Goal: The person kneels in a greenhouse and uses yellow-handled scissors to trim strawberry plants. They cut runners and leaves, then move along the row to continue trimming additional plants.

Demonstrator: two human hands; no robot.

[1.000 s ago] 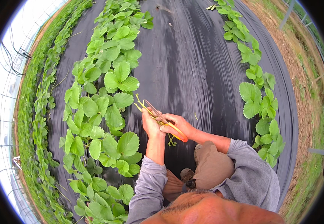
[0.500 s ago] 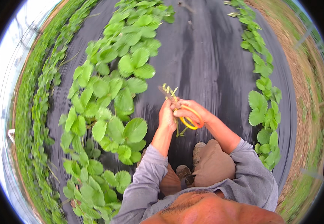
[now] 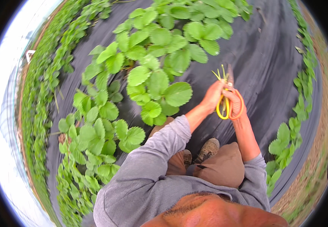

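My hands are close together over the black plastic sheet, right of the nearest leafy plants. My right hand (image 3: 233, 101) is closed on a pair of scissors (image 3: 230, 77) with one yellow and one orange handle loop. The blades point away from me, and I cannot tell whether they are parted. My left hand (image 3: 212, 95) is closed on a small bunch of thin, pale green stems (image 3: 220, 73), whose ends stick up beside the blades. The fingers of both hands touch or nearly touch around the scissors' pivot, so part of the grip is hidden.
Broad-leaved green plants (image 3: 158, 84), like strawberry plants, form a row on my left. More rows stand at far left (image 3: 39, 113) and right (image 3: 283, 140). Black sheeting (image 3: 264, 94) covers the ground between. My boots (image 3: 207, 149) are below my hands.
My view has turned left, so the plants and hands appear farther right. The scissors, edge-on and blurred before, now point away with both handle loops showing. The stems stay in my left hand.
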